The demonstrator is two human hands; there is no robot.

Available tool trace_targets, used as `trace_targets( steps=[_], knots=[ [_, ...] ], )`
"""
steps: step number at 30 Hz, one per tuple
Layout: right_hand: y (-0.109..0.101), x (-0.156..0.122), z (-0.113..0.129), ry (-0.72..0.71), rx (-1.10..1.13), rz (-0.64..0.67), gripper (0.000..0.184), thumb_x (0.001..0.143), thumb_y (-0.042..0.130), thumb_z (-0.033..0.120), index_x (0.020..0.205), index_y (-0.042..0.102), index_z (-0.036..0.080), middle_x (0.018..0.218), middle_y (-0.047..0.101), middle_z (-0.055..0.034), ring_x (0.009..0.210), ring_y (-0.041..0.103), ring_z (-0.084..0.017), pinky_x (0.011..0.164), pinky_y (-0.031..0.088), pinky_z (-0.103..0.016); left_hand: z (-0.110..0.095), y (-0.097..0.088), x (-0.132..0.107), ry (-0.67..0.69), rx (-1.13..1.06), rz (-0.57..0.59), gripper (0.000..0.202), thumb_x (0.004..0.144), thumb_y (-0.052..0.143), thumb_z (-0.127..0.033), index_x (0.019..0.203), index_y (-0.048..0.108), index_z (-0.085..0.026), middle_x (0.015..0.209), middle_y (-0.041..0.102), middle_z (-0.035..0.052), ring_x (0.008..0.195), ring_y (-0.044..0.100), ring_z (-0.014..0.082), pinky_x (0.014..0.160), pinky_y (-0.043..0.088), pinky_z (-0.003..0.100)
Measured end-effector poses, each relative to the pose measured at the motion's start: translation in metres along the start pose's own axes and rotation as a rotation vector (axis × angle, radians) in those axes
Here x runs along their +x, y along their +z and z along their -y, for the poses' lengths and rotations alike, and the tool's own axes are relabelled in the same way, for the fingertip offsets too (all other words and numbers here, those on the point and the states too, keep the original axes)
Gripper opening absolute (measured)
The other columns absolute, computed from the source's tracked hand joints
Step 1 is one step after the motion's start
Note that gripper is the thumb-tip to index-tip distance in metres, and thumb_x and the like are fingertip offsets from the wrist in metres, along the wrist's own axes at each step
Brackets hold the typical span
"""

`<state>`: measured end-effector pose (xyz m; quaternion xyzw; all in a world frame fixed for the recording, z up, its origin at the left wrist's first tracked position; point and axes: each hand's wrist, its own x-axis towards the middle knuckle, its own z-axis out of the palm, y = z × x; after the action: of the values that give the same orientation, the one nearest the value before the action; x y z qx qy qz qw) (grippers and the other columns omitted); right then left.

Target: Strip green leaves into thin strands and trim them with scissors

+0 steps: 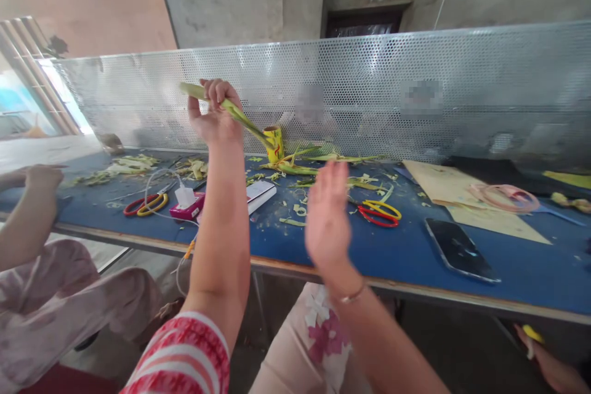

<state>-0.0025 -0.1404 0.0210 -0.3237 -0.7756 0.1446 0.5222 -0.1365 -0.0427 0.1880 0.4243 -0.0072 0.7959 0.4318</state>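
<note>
My left hand (218, 112) is raised above the table, its fingers closed round a long green plant stalk (247, 123). The stalk slants down to the right, and its thin end overlaps a yellow can (275, 149) in the view; whether they touch I cannot tell. My right hand (327, 215) is held over the table's front part, slightly blurred, fingers stretched out and holding nothing. Green leaves and stalks (300, 168) lie beyond it, among small cut scraps. Just to its right are scissors (381, 213) with red and yellow handles.
A second pair of scissors (145, 204), a pink power strip (184, 208) with a white plug and a white box (261, 194) lie leftward. On the right are a phone (462, 250) and brown paper (438, 181). A perforated metal screen (360, 92) stands behind. Another person's arm (28, 215) rests at left.
</note>
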Motion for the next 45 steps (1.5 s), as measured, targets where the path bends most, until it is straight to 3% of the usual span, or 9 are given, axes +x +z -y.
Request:
trace_targets(
  steps=[6, 14, 18, 22, 25, 30, 36, 40, 45],
  knots=[
    [0.018, -0.001, -0.026, 0.197, 0.154, 0.399, 0.06, 0.091, 0.019, 0.053, 0.134, 0.046, 0.02, 0.132, 0.052, -0.0087, 0.13, 0.039, -0.025, 0.109, 0.027, -0.047, 0.001, -0.005, 0.0, -0.044, 0.013, 0.021, 0.022, 0.084, 0.039, -0.044, 0.072, 0.043, -0.025, 0.054, 0.035, 0.0024, 0.064, 0.046, 0.0169, 0.054, 0.028, 0.028],
    [-0.069, 0.056, -0.084, 0.215, 0.456, -0.068, 0.047, 0.095, 0.021, 0.041, 0.121, 0.054, 0.021, 0.132, 0.053, -0.0066, 0.12, 0.05, -0.019, 0.097, 0.043, -0.041, -0.001, -0.017, -0.01, -0.216, -0.225, -0.025, 0.027, 0.093, 0.026, -0.037, 0.076, 0.041, -0.022, 0.051, 0.031, -0.0021, 0.048, 0.033, 0.008, 0.05, 0.028, 0.022],
    [-0.083, 0.084, -0.113, 0.121, 0.062, -0.043, 0.05, 0.094, 0.019, 0.033, 0.11, 0.058, 0.006, 0.128, 0.054, -0.0126, 0.12, 0.049, -0.014, 0.097, 0.042, -0.033, 0.036, -0.018, -0.025, -0.43, -0.227, -0.107, 0.028, 0.091, 0.029, -0.031, 0.068, 0.041, -0.021, 0.048, 0.033, -0.0023, 0.042, 0.026, 0.0077, 0.043, 0.028, 0.022],
    [-0.099, 0.07, -0.138, -0.047, -0.263, 0.156, 0.029, 0.087, 0.039, 0.013, 0.104, 0.062, 0.017, 0.134, 0.051, -0.0029, 0.131, 0.034, -0.013, 0.112, 0.021, -0.04, 0.056, -0.028, -0.034, -0.501, -0.019, -0.182, 0.025, 0.085, 0.039, -0.034, 0.063, 0.041, -0.022, 0.046, 0.033, -0.0025, 0.038, 0.03, 0.0083, 0.04, 0.03, 0.022],
    [-0.107, 0.052, -0.15, -0.188, -0.59, 0.331, 0.046, 0.083, 0.034, 0.002, 0.112, 0.059, 0.027, 0.138, 0.046, 0.0034, 0.137, 0.024, -0.014, 0.114, 0.01, -0.051, 0.059, -0.031, -0.038, -0.499, -0.046, -0.158, 0.024, 0.083, 0.04, -0.031, 0.062, 0.041, -0.021, 0.046, 0.033, -0.0036, 0.036, 0.03, 0.0065, 0.039, 0.031, 0.02],
    [-0.11, 0.044, -0.163, -0.166, -0.769, 0.263, 0.043, 0.082, 0.032, 0.002, 0.114, 0.057, 0.016, 0.138, 0.044, -0.0113, 0.136, 0.025, -0.023, 0.113, 0.009, -0.053, 0.075, -0.025, -0.044, -0.578, -0.029, -0.031, 0.019, 0.081, 0.042, -0.023, 0.062, 0.041, -0.018, 0.046, 0.034, -0.0047, 0.035, 0.03, 0.0042, 0.039, 0.032, 0.018],
    [-0.092, 0.058, -0.183, 0.226, -0.1, -0.01, 0.032, 0.087, 0.04, 0.038, 0.106, 0.055, 0.017, 0.111, 0.056, -0.0125, 0.095, 0.058, -0.021, 0.085, 0.046, -0.04, 0.125, -0.046, -0.055, -0.688, 0.81, 0.362, 0.017, 0.062, 0.064, -0.009, 0.06, 0.049, -0.015, 0.046, 0.048, -0.0039, 0.038, 0.041, 0.0047, 0.038, 0.029, 0.017],
    [-0.072, 0.058, -0.192, 0.415, 0.479, -0.109, 0.043, 0.077, 0.042, 0.062, 0.089, 0.054, 0.022, 0.084, 0.059, -0.0027, 0.063, 0.057, -0.014, 0.057, 0.047, -0.031, 0.143, -0.06, -0.064, -0.665, 1.147, 0.675, 0.013, 0.063, 0.066, -0.014, 0.056, 0.054, -0.014, 0.048, 0.054, -0.0013, 0.039, 0.049, 0.0081, 0.041, 0.036, 0.021],
    [-0.058, 0.049, -0.186, 0.448, 0.408, -0.093, 0.03, 0.066, 0.063, 0.049, 0.072, 0.054, 0.021, 0.061, 0.055, 0.0009, 0.057, 0.053, -0.015, 0.054, 0.044, -0.03, 0.154, -0.071, -0.079, -0.738, 1.116, 0.579, 0.014, 0.066, 0.067, -0.023, 0.062, 0.057, -0.014, 0.054, 0.06, 0.0012, 0.046, 0.056, 0.0121, 0.045, 0.043, 0.022]
  ],
)
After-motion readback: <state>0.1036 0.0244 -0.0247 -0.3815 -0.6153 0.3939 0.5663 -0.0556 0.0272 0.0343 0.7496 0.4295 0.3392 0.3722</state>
